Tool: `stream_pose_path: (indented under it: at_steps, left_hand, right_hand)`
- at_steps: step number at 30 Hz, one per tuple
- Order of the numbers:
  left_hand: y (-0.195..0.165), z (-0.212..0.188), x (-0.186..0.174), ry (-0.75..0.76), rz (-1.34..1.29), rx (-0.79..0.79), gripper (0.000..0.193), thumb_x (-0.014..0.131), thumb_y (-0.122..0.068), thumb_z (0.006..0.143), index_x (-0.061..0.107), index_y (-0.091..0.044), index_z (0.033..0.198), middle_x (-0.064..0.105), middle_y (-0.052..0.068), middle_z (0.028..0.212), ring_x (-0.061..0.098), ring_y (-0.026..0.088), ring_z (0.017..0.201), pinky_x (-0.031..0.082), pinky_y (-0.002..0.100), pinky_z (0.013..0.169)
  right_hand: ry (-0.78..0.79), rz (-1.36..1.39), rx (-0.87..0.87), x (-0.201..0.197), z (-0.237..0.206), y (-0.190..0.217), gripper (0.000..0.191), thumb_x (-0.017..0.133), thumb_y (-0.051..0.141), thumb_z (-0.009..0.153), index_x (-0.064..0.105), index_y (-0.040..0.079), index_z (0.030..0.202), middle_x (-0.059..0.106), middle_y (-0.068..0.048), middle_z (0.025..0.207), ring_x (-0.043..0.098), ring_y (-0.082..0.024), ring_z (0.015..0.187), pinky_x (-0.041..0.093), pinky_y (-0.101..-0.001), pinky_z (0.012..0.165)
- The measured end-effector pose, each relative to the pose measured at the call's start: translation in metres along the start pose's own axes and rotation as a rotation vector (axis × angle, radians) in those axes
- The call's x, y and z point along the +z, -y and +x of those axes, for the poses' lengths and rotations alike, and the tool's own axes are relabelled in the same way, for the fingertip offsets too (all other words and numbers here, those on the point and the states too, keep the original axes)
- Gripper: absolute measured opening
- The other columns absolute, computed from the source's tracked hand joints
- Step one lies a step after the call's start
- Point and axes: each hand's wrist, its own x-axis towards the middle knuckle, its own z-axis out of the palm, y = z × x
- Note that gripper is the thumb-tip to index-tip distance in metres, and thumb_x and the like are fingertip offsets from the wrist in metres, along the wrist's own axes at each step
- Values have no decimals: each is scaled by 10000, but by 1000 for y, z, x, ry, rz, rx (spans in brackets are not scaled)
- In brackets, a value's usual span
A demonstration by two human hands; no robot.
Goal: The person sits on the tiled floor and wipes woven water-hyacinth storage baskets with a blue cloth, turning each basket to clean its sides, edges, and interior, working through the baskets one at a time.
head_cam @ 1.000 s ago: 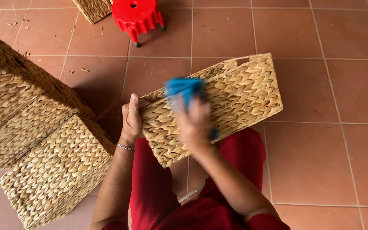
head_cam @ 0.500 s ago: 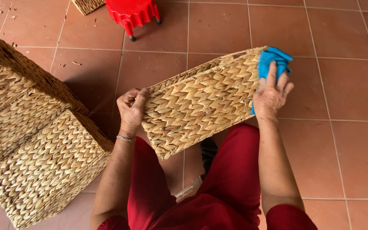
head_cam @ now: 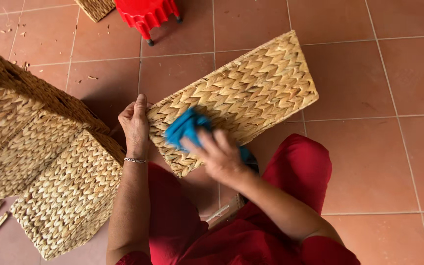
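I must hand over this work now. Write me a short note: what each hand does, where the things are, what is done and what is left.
Left hand: grips the near-left edge of the woven basket, holding it tilted above the lap.
Right hand: presses a blue cloth on the basket's woven face, near its left end.
Nearby: more woven baskets stacked on the left, a red stool on the tiled floor ahead.
Done: cannot tell how much is wiped.
Left: probably the face to the right of the cloth.

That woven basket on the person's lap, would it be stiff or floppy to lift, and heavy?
The woven basket probably stays stiff: it keeps flat sides with only the left hand gripping one end. It looks light for its size, being held off the floor. The right hand presses a blue cloth on it without visible denting.
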Motion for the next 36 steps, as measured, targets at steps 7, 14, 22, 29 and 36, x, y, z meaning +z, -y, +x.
stream_pose_path:
  at_steps: [7, 14, 22, 29, 36]
  left_hand:
    - [-28, -10, 9, 187, -68, -14, 213, 709, -257, 983, 698, -44, 986, 686, 1, 914, 624, 84, 851, 532, 247, 797]
    - [-19, 6, 16, 94, -316, -177, 208, 740, -154, 974, 669, -71, 797, 710, 20, 831, 604, 98, 740, 511, 270, 678]
    - [-9, 10, 8, 40, -325, -141, 243, 764, -120, 979, 689, -74, 753, 673, -14, 781, 559, 66, 733, 492, 235, 705]
    - [-8, 20, 26, 27, -497, -129, 245, 749, -126, 973, 665, -85, 746, 657, -23, 783, 562, 82, 742, 490, 255, 711]
    - [9, 31, 22, 38, -252, 13, 240, 758, -194, 973, 655, -104, 776, 639, -41, 775, 534, 75, 734, 492, 266, 722]
  right_hand:
    - [-111, -504, 571, -55, -15, -179, 712, 743, 85, 874, 536, 184, 1548, 521, -138, 1341, 476, -331, 1099, 531, -461, 876]
    - [-139, -385, 420, -15, 8, -62, 522, 688, 81, 984, 540, 148, 1480, 562, -145, 1112, 492, -326, 968, 463, -320, 579]
    - [-14, 68, -95, 1, -2, 32, 455, 578, 181, 1117, 483, 228, 1560, 562, -91, 1334, 483, -263, 1000, 511, -334, 837]
    - [26, -444, 497, -61, -19, -173, 579, 644, 50, 1023, 511, 231, 1557, 554, -115, 1330, 493, -308, 1100, 519, -423, 859]
    - [179, -291, 498, -35, 8, -110, 765, 681, 38, 945, 376, 191, 1629, 462, -208, 1351, 473, -391, 1164, 537, -487, 838]
